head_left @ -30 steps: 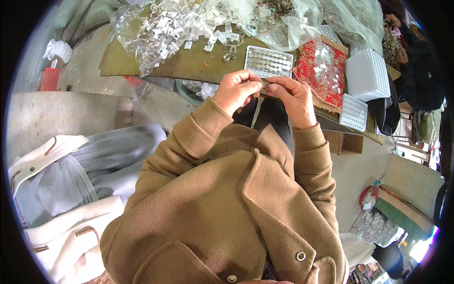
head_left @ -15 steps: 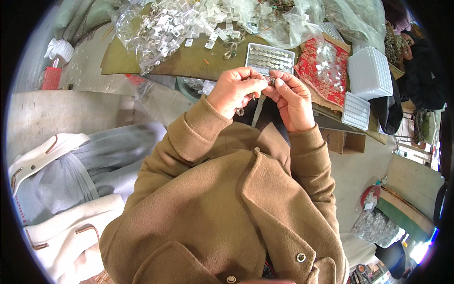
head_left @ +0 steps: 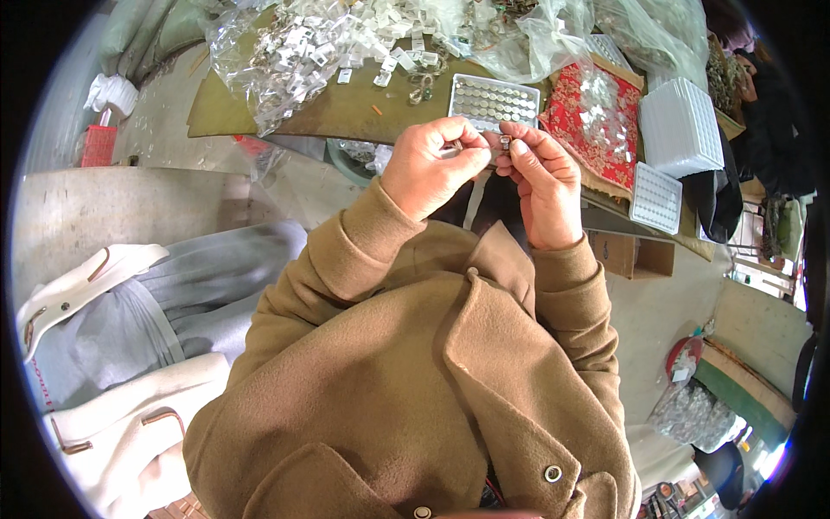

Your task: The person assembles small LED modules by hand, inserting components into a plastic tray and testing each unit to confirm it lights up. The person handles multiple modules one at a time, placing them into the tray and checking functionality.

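Over the table's near edge both my hands are raised, fingertips almost touching. My left hand (head_left: 435, 166) is closed, thumb pressed against the bent forefinger; what it grips is mostly hidden. Thumb and fingers of my right hand (head_left: 549, 186) pinch a small shiny metal piece (head_left: 506, 140), too small to name more exactly. Just beyond the hands lies a white tray (head_left: 452, 105) with rows of small round pale pieces. To its right is a red patterned cloth (head_left: 566, 108) with small clear packets on it.
White tags in clear bags (head_left: 303, 60) heap across the table (head_left: 216, 108). Stacked white trays (head_left: 679, 130) stand at the right, with a single tray (head_left: 655, 199) by the edge. A basin (head_left: 346, 160) and a cardboard box (head_left: 648, 259) sit below. Someone in grey trousers is at left.
My right hand has shifted slightly right and down, so the fingertips are a little farther apart. A small ring-like piece that dangled below my left hand no longer shows.
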The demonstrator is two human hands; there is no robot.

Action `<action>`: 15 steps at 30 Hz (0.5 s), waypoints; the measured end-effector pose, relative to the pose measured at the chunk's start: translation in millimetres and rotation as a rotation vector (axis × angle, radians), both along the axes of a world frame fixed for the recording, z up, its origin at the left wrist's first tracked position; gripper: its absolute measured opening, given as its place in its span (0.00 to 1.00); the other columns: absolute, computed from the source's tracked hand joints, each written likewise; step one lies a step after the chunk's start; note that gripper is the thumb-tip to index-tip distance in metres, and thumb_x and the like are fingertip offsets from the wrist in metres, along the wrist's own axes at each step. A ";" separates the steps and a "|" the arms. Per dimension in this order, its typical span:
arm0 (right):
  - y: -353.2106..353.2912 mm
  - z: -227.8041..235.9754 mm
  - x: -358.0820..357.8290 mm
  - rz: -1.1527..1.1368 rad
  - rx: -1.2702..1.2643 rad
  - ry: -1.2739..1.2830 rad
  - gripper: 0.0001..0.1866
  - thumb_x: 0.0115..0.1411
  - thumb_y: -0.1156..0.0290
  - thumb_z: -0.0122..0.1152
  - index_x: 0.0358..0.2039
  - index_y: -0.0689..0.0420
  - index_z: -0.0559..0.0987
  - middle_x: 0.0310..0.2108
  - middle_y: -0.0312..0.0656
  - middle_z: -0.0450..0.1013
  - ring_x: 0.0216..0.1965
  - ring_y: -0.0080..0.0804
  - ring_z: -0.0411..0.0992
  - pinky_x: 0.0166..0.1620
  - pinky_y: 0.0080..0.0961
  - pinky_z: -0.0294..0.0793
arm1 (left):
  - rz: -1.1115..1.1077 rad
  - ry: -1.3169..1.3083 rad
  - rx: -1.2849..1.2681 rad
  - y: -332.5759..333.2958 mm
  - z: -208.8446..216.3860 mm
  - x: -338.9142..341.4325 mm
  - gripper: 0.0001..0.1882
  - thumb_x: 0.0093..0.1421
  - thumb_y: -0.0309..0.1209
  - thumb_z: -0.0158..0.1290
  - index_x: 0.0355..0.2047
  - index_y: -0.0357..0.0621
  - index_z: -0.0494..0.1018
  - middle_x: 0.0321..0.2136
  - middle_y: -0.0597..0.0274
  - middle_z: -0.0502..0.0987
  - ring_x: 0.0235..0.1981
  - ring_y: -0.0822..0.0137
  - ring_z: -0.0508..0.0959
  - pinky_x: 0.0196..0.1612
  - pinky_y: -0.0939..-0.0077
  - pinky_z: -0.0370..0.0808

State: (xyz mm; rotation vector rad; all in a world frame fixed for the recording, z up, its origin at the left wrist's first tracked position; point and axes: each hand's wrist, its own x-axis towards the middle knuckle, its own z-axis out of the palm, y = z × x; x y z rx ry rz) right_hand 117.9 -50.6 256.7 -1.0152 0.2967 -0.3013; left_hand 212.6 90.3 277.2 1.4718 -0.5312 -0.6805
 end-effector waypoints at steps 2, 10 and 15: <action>-5.1 3.0 -2.8 0.007 -0.022 0.028 0.13 0.64 0.75 0.55 0.48 0.62 0.77 0.40 0.41 0.78 0.35 0.19 0.74 0.42 0.18 0.73 | 0.009 -0.157 0.053 2.2 1.7 4.5 0.02 0.59 0.24 0.55 0.30 0.39 0.75 0.22 0.73 0.73 0.23 0.84 0.69 0.27 0.89 0.66; -19.7 13.9 -8.8 0.098 -0.286 -0.032 0.12 0.61 0.82 0.55 0.47 0.65 0.77 0.39 0.41 0.77 0.41 0.24 0.75 0.47 0.20 0.74 | -0.065 -0.110 0.056 7.9 18.1 16.3 0.02 0.59 0.23 0.55 0.29 0.37 0.75 0.25 0.71 0.75 0.26 0.83 0.71 0.31 0.88 0.68; -27.4 14.3 -11.5 0.049 -0.522 -0.044 0.13 0.60 0.86 0.53 0.46 0.67 0.76 0.42 0.43 0.77 0.44 0.25 0.75 0.49 0.20 0.74 | -0.158 -0.080 0.104 5.2 4.8 15.7 0.05 0.61 0.22 0.53 0.36 0.34 0.77 0.29 0.68 0.78 0.30 0.80 0.74 0.36 0.86 0.71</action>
